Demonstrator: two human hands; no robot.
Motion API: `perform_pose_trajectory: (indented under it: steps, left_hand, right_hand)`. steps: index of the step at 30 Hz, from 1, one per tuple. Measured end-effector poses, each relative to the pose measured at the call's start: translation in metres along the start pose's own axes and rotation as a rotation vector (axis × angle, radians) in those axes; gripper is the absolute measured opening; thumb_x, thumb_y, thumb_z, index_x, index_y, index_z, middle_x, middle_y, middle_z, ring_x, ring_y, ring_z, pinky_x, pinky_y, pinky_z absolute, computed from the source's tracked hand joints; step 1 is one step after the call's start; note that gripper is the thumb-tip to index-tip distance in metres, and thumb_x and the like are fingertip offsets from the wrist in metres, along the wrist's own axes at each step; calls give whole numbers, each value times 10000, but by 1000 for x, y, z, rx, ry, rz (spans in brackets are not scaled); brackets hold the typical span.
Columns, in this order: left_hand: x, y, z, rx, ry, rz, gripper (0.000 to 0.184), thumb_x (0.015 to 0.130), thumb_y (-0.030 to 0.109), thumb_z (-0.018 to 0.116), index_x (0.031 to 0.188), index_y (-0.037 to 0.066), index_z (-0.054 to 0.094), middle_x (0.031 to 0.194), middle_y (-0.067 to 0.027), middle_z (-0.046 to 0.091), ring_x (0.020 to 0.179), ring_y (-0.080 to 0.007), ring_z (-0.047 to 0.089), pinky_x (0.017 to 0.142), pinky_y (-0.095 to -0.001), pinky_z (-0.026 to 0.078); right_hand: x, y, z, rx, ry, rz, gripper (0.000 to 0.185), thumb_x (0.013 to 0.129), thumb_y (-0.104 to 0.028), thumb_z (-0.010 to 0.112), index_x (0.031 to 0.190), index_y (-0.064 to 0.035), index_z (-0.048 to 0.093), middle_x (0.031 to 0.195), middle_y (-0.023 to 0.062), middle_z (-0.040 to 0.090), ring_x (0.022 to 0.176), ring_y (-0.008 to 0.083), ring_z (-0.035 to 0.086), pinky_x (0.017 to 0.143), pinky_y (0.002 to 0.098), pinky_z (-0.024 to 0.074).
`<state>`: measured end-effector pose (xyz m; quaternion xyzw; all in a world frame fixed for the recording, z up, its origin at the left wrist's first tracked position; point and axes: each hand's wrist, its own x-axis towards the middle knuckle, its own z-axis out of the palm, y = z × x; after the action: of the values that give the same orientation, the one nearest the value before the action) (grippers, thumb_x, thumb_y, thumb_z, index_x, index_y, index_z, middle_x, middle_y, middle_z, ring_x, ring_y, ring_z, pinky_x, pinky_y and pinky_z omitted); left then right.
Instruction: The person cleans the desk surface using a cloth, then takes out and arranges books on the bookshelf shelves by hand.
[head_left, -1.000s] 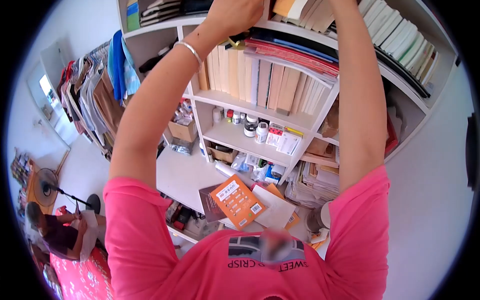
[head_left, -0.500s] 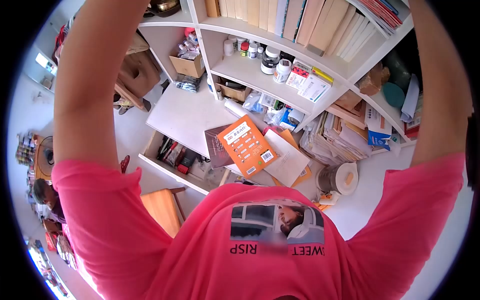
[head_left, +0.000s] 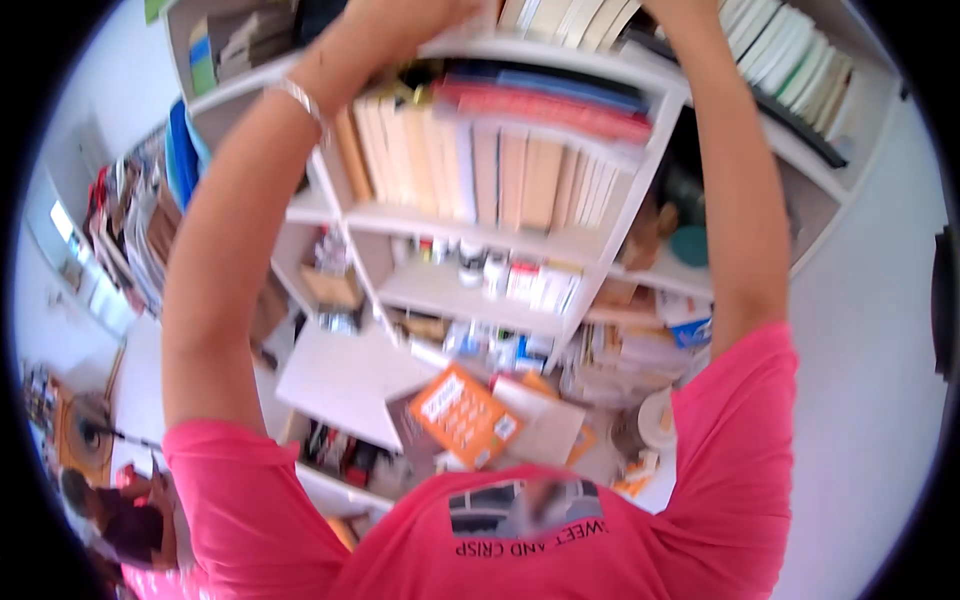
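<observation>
Both arms reach up to a high shelf of the white bookcase. At the top edge of the view, my left hand (head_left: 415, 18) is in front of the upper shelf, close to upright books (head_left: 575, 20); its fingers are blurred and partly cut off. My right hand (head_left: 684, 8) is at the right end of those books, near a dark flat item (head_left: 650, 44) on the shelf edge. Its fingers lie outside the picture. Whether either hand holds anything cannot be made out. Below them lies a stack of red and blue folders (head_left: 550, 100) above a row of pale books (head_left: 510, 175).
Lower shelves hold bottles and medicine boxes (head_left: 540, 288) and piled papers (head_left: 620, 365). An orange book (head_left: 465, 415) and papers lie on the desk (head_left: 345, 375), above an open drawer (head_left: 345, 455). Another person (head_left: 125, 520) sits at the lower left. More books (head_left: 790, 60) stand upper right.
The view has tilted upward, bringing the upper shelves and parts of both hands into sight. The desk and orange book now appear lower. More of the seated person shows.
</observation>
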<state>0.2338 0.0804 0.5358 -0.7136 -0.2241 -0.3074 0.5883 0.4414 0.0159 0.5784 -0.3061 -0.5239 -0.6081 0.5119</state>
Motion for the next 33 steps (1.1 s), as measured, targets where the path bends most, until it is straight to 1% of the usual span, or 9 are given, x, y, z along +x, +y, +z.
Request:
perform_pose_trajectory:
  steps: [2, 4, 6, 12, 15, 20, 22, 30, 33]
  left_hand:
    - [10, 1, 2, -15, 11, 1, 603, 764, 394, 644, 1200, -6, 528, 1326, -174, 430, 1238, -305, 383, 1056, -434, 281]
    - [12, 13, 0, 45, -69, -12, 586, 866, 367, 516, 1308, -6, 420, 1460, -90, 272, 1382, -194, 161, 1125, -407, 110]
    - [14, 12, 20, -33, -17, -24, 663, 811, 333, 534, 1343, -21, 355, 1466, -104, 250, 1374, -201, 188, 1135, -411, 90]
    - [15, 7, 12, -81, -63, -86, 745, 756, 369, 575, 1354, -8, 340, 1469, -104, 241, 1378, -215, 175, 1138, -421, 73]
    - [10, -1, 21, -241, 83, -72, 755, 759, 412, 586, 1356, 11, 352, 1478, -104, 225, 1388, -214, 145, 1137, -434, 53]
    - [25, 8, 14, -37, -89, -48, 869, 738, 587, 584, 1345, 2, 371, 1466, -120, 259, 1394, -219, 125, 1133, -442, 51]
    - [28, 18, 15, -24, -89, -69, 886, 728, 605, 585, 1329, -15, 383, 1453, -134, 282, 1389, -224, 146, 1132, -441, 63]
    - [41, 31, 15, 18, -98, -146, 984, 651, 578, 679, 1322, -61, 351, 1374, -180, 395, 1344, -262, 275, 1122, -423, 131]
    - [47, 35, 15, -108, -15, -135, 988, 646, 548, 703, 1370, 6, 305, 1410, -182, 337, 1340, -286, 277, 1114, -408, 176]
  right_hand:
    - [-9, 39, -41, -329, -228, 47, 556, 815, -428, 614, 1023, 87, 583, 904, 220, 635, 860, 345, 616, 743, 407, 486]
    - [-32, 72, -44, -298, -498, 301, 707, 790, -613, 530, 957, 68, 622, 847, 260, 614, 808, 412, 591, 776, 466, 452]
    - [-39, 69, -38, -195, -648, 308, 726, 775, -656, 511, 954, 33, 651, 874, 250, 610, 837, 397, 580, 782, 460, 451]
    - [-19, 22, 0, -308, -638, 73, 724, 730, -666, 559, 954, 13, 669, 897, 224, 592, 922, 360, 544, 798, 443, 454]
    - [-10, 21, 15, -247, -742, 83, 736, 701, -654, 598, 965, 31, 654, 931, 239, 595, 929, 363, 566, 810, 432, 471]
    - [-20, 26, 16, -48, -973, 254, 851, 663, -627, 652, 1135, 72, 535, 1029, 277, 583, 953, 373, 603, 833, 401, 486]
    - [-30, 34, 26, 67, -839, 175, 1000, 595, -593, 720, 1112, 211, 425, 940, 291, 613, 868, 358, 646, 740, 390, 532]
    - [-34, 36, 18, 147, -839, 161, 830, 603, -489, 773, 1061, 132, 466, 866, 289, 624, 824, 388, 640, 725, 396, 526]
    - [-40, 35, 10, 141, -866, 203, 803, 621, -417, 780, 1130, 100, 436, 888, 280, 624, 847, 401, 627, 771, 396, 505]
